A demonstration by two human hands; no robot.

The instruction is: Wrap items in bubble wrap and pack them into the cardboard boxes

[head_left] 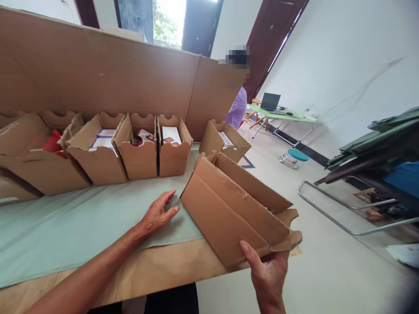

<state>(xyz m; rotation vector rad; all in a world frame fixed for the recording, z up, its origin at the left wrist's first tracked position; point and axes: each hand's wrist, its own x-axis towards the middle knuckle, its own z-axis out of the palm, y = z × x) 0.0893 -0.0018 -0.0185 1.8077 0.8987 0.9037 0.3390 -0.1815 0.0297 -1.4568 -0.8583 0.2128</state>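
Note:
A brown cardboard box with notched ends stands slanted at the right end of the table. My right hand grips its near lower end, the thumb on the side wall and the other fingers hidden behind or under it. What lies inside this box is out of sight. To its left, my left hand hovers low over the pale green cloth, fingers apart and holding nothing. It is close to the box's left edge, with a small gap between them.
Several open cardboard boxes line the table's back, holding cards and packets. Another small box sits at the back right corner. Behind rises a tall cardboard panel. A person in a purple top is beyond it. Metal-framed furniture stands right.

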